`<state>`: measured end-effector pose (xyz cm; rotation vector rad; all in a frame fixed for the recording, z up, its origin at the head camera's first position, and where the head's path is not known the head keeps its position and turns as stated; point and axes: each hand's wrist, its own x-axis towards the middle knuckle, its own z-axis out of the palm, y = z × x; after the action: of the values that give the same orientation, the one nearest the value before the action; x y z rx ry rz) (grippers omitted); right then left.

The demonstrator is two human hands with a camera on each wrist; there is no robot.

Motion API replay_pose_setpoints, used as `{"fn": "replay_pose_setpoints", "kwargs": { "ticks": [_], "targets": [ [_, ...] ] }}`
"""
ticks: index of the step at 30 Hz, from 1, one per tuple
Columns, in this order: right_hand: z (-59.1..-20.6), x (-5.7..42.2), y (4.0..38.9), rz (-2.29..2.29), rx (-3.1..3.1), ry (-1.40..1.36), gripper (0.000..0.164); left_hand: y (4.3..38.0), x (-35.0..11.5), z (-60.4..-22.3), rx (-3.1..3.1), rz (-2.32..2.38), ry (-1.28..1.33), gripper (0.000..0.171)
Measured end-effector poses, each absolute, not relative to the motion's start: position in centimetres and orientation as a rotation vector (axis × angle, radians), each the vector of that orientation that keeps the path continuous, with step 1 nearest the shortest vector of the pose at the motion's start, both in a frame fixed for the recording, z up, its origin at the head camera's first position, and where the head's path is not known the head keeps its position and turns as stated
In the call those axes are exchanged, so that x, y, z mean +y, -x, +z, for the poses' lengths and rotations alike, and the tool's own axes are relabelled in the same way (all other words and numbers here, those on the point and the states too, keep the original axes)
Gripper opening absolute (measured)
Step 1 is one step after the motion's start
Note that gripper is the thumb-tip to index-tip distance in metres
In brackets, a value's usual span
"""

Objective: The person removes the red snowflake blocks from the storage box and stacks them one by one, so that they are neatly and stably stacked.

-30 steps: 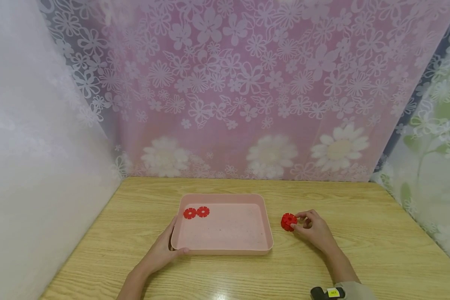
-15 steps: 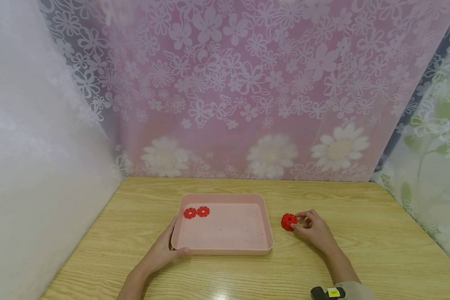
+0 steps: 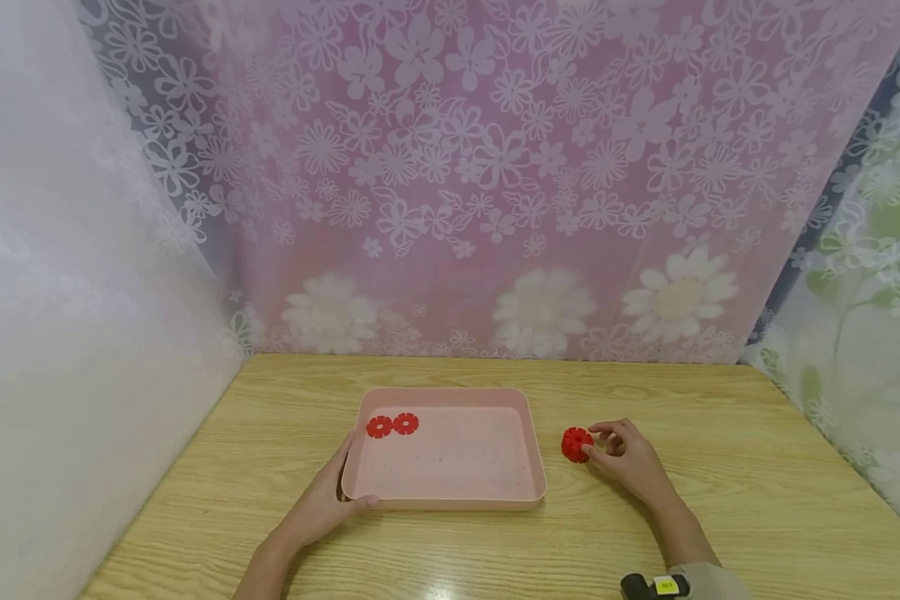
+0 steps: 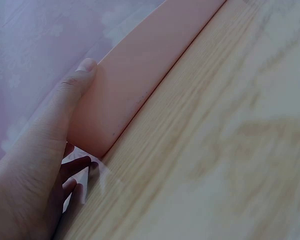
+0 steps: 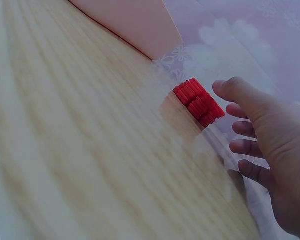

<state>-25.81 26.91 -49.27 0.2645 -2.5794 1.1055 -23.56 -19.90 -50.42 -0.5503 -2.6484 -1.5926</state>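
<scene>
In the head view my left hand (image 3: 321, 503) holds the near left corner of a pink tray (image 3: 450, 505), its thumb on the front wall and its fingers along the left side. Two red notched plastic discs (image 3: 379, 427) lie side by side on the tray floor at the far left. To the right of the tray, a short stack of the same red discs (image 3: 576, 444) stands on the table. Beside this stack is my right hand (image 3: 630, 461), thumb and fingers bent and apart. In the right wrist view the thumb tip shows close to the stack, with nothing gripped.
The wood-grain table (image 3: 450, 550) carries the tray and the stack. A pink flowered curtain (image 3: 450, 183) hangs along its back edge. Pale cloth walls (image 3: 90, 292) close off both sides. Some table surface lies between the tray and the stack.
</scene>
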Motion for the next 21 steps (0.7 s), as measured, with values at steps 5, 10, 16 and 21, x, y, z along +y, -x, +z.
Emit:
{"fn": "replay_pose_setpoints", "kwargs": {
  "ticks": [5,10,16,21],
  "targets": [
    [-48.7,26.7,25.8,1.131,-2.565,-0.262,0.031,23.6,-20.0,-50.5,-2.659,-1.592,0.545,0.103],
    [-47.3,26.1,25.6,1.100,-2.568,-0.301,0.034,23.5,-19.9,-50.3,-2.650,-1.626,0.546,0.102],
    [-45.1,24.2,25.4,1.085,-2.530,-0.412,0.029,23.5,-19.9,-50.2,-2.646,-1.629,0.557,0.102],
    [-43.7,22.1,25.3,1.111,-2.499,-0.503,0.026,23.5,-19.9,-50.2,-2.643,-1.637,0.558,0.101]
  ]
}}
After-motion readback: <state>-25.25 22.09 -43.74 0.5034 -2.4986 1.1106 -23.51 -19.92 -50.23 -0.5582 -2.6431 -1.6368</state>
